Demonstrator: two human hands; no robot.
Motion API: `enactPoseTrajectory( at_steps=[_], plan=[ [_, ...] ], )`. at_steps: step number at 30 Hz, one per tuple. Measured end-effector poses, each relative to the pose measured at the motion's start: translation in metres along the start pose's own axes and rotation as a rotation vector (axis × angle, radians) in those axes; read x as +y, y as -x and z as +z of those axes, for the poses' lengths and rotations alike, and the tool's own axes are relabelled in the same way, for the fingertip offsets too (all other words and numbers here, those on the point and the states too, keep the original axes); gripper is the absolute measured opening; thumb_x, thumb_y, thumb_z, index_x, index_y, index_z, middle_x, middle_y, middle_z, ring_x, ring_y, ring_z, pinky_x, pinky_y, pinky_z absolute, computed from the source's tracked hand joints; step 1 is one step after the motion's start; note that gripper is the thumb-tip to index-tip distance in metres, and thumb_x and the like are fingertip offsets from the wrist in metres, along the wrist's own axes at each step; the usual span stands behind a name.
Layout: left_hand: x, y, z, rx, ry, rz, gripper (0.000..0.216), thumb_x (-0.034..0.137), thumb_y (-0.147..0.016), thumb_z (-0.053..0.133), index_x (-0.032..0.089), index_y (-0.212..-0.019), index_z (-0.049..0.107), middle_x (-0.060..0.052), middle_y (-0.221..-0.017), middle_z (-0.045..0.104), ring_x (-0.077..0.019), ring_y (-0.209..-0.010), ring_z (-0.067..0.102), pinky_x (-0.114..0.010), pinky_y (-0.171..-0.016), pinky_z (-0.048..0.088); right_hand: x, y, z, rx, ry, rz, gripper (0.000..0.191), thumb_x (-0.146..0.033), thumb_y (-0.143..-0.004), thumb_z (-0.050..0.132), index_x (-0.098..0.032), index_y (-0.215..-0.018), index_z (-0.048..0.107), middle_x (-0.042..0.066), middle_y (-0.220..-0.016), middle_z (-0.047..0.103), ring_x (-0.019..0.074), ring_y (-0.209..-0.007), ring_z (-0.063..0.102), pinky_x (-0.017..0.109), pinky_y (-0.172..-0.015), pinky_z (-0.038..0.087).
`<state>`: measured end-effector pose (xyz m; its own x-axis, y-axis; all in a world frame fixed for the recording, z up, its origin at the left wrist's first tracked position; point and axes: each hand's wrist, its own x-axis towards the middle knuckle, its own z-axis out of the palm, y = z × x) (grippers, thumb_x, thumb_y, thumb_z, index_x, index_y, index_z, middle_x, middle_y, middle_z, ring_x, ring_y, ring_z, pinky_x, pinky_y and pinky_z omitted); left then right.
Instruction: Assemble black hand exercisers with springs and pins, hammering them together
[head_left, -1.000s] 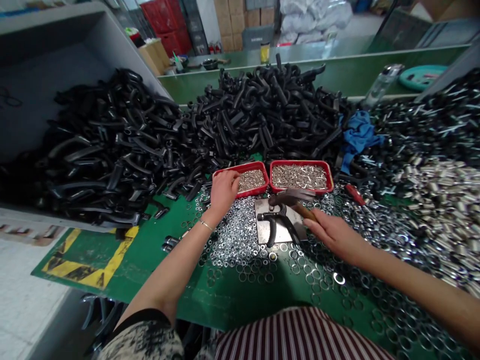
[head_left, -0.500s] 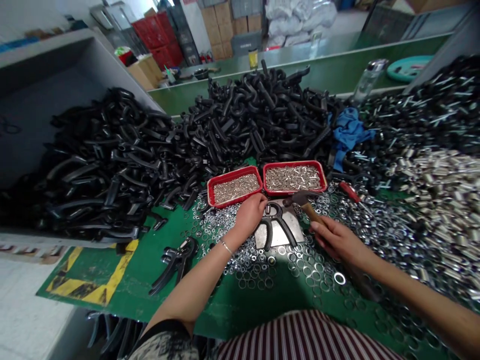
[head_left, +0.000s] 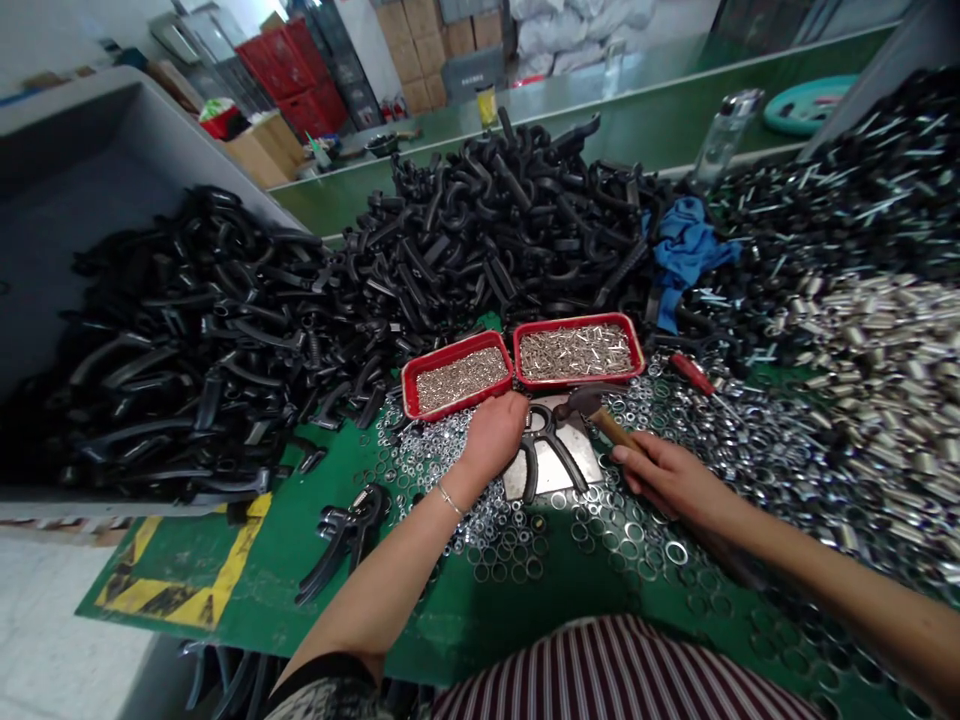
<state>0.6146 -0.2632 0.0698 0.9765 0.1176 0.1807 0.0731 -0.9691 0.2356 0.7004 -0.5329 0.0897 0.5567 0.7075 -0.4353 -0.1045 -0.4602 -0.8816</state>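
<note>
- The right hand is clenched round the wooden handle of a hammer; the head is held low over the upper edge of the metal plate, centre of frame.
- The left hand is laid on the left side of the black forked piece lying on the plate; the fingers are curled down and hidden, so whether anything is pinched cannot be told.
- Judgement: short, square taps are called for, with the piece pressed flat to the plate; the left fingertips sit just beside the hammer head and are best kept off the strike line.
- Edges: the left red tray and the right red tray are set close against the plate's upper side; a long swing would be crowded by them and by the heap of black handles behind.
- Loose washers are strewn round the plate; a skid of the plate on them is thought possible.
- Open room: bare green bench is found only at lower centre; a black hinged tool lies at lower left, well apart.
</note>
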Motion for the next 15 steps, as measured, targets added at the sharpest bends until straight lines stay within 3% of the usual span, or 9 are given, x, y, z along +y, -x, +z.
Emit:
enactPoseTrajectory(
  at_steps=[3,8,10,13,15],
  plan=[
    [-0.003,0.001,0.002,-0.014,-0.076,0.099,0.019,0.015,-0.099,0.044,0.015,-0.102,0.063,-0.011,-0.096,0.067,-0.0253,-0.095,0.064,-0.039,-0.088,0.048,-0.007,-0.004,-0.005,-0.026,0.077,-0.025,0.04,-0.062,-0.095,0.047,-0.023,-0.084,0.049,-0.003,-0.064,0.057,0.0084,-0.037,0.04,0.024,-0.033,0.029],
    [0.004,0.014,-0.008,0.071,0.048,-0.039,0.022,0.032,-0.101,0.049,0.016,-0.11,0.061,-0.01,-0.105,0.068,-0.0247,-0.1,0.062,-0.04,-0.091,0.048,-0.046,-0.01,-0.017,-0.019,0.455,-0.214,0.039,-0.055,-0.099,0.041,-0.023,-0.08,0.053,0.002,-0.066,0.061,0.016,-0.057,0.057,0.03,-0.053,0.041],
    [0.013,0.028,-0.011,0.136,0.066,-0.045,0.024,0.031,-0.102,0.046,0.016,-0.114,0.061,-0.011,-0.112,0.067,-0.0255,-0.108,0.06,-0.042,-0.097,0.046,-0.066,-0.012,-0.017,0.028,0.575,-0.333,0.036,-0.052,-0.101,0.039,-0.022,-0.089,0.056,0.004,-0.072,0.065,0.0185,-0.065,0.06,0.031,-0.059,0.042],
    [0.028,0.049,-0.01,0.126,0.062,0.056,0.026,0.029,-0.103,0.044,0.015,-0.118,0.061,-0.012,-0.119,0.066,-0.0265,-0.114,0.058,-0.044,-0.103,0.044,-0.084,-0.021,-0.011,0.122,0.708,-0.45,0.036,-0.049,-0.102,0.035,-0.02,-0.104,0.056,0.008,-0.084,0.069,0.0213,-0.073,0.063,0.033,-0.063,0.043],
    [0.034,0.057,-0.006,0.09,0.055,0.095,0.028,0.03,-0.102,0.045,0.014,-0.12,0.061,-0.013,-0.12,0.066,-0.027,-0.114,0.059,-0.045,-0.103,0.045,-0.085,-0.032,-0.005,0.107,0.838,-0.447,0.036,-0.047,-0.102,0.036,-0.019,-0.101,0.057,0.01,-0.084,0.069,0.0226,-0.072,0.063,0.034,-0.063,0.043]
  ],
)
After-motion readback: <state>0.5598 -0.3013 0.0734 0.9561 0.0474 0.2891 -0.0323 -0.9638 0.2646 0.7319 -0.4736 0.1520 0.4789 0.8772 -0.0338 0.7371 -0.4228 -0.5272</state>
